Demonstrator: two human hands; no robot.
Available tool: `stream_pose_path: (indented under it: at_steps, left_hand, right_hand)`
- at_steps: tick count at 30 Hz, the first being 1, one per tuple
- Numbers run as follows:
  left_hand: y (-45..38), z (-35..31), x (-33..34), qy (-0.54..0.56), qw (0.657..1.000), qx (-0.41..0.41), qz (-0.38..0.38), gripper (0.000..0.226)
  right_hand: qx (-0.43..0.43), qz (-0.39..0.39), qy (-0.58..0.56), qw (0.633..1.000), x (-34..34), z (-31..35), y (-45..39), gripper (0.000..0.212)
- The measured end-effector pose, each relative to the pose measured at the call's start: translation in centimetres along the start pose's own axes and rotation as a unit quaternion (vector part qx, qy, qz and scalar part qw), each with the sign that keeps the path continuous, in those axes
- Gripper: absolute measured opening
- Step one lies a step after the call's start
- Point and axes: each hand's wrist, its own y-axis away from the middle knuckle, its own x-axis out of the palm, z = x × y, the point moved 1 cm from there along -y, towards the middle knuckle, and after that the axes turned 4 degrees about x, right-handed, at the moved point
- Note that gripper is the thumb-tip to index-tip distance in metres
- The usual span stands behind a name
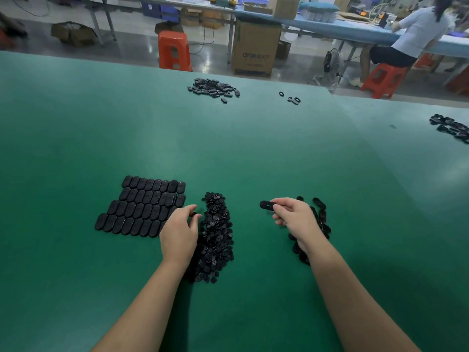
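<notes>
My right hand [295,219] pinches a black oval shell [267,205] just above the green table [228,148], over a loose row of similar black shells [321,217]. At the left edge of a long heap of small black round parts [218,235], my left hand [180,232] pinches a small black piece [193,214] between thumb and fingers. Left of that hand lies a neat grid of black oval shells [142,207] in several rows.
Another heap of black parts [213,88] lies far back on the table, with three loose rings [291,98] to its right and more shells [451,127] at the right edge. Beyond the table stand orange stools [174,50], a cardboard box [255,48] and a seated person [416,34].
</notes>
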Motion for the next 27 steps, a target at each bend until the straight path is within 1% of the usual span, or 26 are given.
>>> stream_pose_path:
  at_steps: [5,7,9,11,14,17,20,23,27]
  left_hand:
    - [-0.2,0.1,-0.1,0.026,1.000,-0.013,0.006,0.021]
    - [-0.2,0.1,-0.2,0.040,0.999,-0.019,0.006,0.018]
    - [-0.2,0.1,-0.3,0.061,0.998,-0.022,-0.003,0.016]
    - [-0.1,0.1,-0.3,0.076,0.997,-0.021,-0.012,0.015]
    - [0.0,-0.1,-0.5,0.085,0.996,-0.023,-0.007,0.018]
    - [0.1,0.0,-0.4,0.109,0.993,-0.034,-0.002,0.025]
    - [0.2,-0.1,-0.5,0.115,0.993,-0.032,-0.009,0.028]
    - [0.3,-0.3,-0.6,0.111,0.993,-0.023,-0.014,0.030]
    - [0.4,-0.5,-0.7,0.101,0.995,0.010,-0.015,0.022]
  right_hand:
    - [0.011,0.018,-0.007,1.000,3.2,-1.6,1.1,0.013]
    - [0.007,0.010,-0.007,1.000,4.5,-2.5,1.8,0.012]
    - [-0.029,-0.024,0.035,0.999,5.7,-3.5,2.6,0.012]
    - [-0.077,-0.051,0.072,0.993,6.4,-4.3,3.3,0.016]
    - [-0.099,-0.058,0.073,0.991,6.6,-4.7,3.5,0.017]
    - [-0.105,-0.054,0.077,0.990,6.4,-4.7,3.5,0.016]
    - [-0.103,-0.061,0.078,0.990,6.5,-4.9,3.4,0.013]
    - [-0.105,-0.069,0.074,0.989,6.5,-5.0,3.3,0.017]
    - [-0.104,-0.071,0.067,0.990,6.5,-5.1,3.1,0.016]
